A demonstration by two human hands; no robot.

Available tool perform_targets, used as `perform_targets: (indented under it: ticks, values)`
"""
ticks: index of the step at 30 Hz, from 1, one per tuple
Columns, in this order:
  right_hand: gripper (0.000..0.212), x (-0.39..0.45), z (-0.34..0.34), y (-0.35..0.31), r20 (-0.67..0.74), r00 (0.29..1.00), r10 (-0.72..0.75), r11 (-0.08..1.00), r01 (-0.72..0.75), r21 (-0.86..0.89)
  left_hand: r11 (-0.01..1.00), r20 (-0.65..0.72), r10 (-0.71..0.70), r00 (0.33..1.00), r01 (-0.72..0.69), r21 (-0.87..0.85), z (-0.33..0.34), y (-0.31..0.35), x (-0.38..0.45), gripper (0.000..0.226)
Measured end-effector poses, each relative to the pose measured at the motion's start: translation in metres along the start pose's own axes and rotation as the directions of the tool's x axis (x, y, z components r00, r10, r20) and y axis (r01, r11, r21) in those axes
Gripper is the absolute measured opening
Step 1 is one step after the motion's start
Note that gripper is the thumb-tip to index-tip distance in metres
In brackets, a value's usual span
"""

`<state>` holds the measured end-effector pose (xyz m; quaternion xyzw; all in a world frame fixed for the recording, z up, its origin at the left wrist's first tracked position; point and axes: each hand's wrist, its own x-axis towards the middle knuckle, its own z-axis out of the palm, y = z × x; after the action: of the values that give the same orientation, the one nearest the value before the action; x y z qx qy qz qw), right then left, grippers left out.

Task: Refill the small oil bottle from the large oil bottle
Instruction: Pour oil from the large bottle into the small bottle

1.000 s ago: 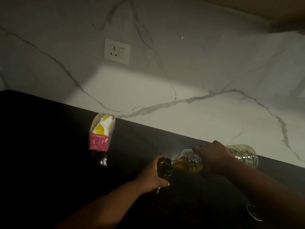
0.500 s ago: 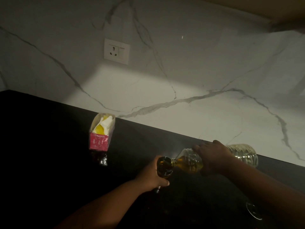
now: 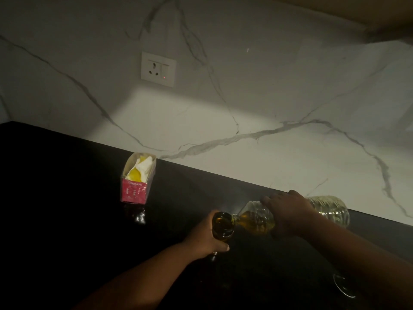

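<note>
The large clear plastic oil bottle (image 3: 257, 217) lies tipped on its side above the black counter, yellow oil pooled toward its neck. My right hand (image 3: 288, 213) grips it around the middle. Its mouth meets the opening of the small dark oil bottle (image 3: 222, 225), which stands on the counter with oil showing inside. My left hand (image 3: 204, 237) wraps around the small bottle from the left and front. The small bottle's lower part is lost in shadow and behind my fingers.
A pink open carton (image 3: 136, 183) with white and yellow contents stands on the black counter (image 3: 67, 198) to the left. A marble wall with a socket (image 3: 158, 69) rises behind. A faint round glass rim (image 3: 344, 285) shows at the lower right.
</note>
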<state>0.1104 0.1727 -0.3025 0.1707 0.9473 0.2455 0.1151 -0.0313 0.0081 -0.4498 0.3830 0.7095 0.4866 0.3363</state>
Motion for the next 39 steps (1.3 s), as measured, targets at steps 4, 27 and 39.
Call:
perform_targets:
  ticks: [4, 27, 39]
  values:
    - [0.079, 0.0, 0.0, 0.0, -0.007, 1.0, 0.001, 1.0, -0.001, -0.005, 1.0, -0.005, -0.005, 1.0, 0.005, 0.004, 0.0, 0.001, -0.001, 0.09]
    - [0.076, 0.005, 0.004, 0.003, -0.031, 0.999, -0.028, 1.0, 0.028, -0.006, 0.999, 0.004, -0.015, 1.0, 0.015, 0.042, -0.002, 0.0, -0.002, 0.088]
    - [0.08, 0.006, 0.019, 0.007, -0.017, 1.0, -0.005, 0.999, 0.006, 0.05, 0.998, -0.007, -0.014, 1.0, 0.015, 0.059, -0.002, -0.002, 0.0, 0.092]
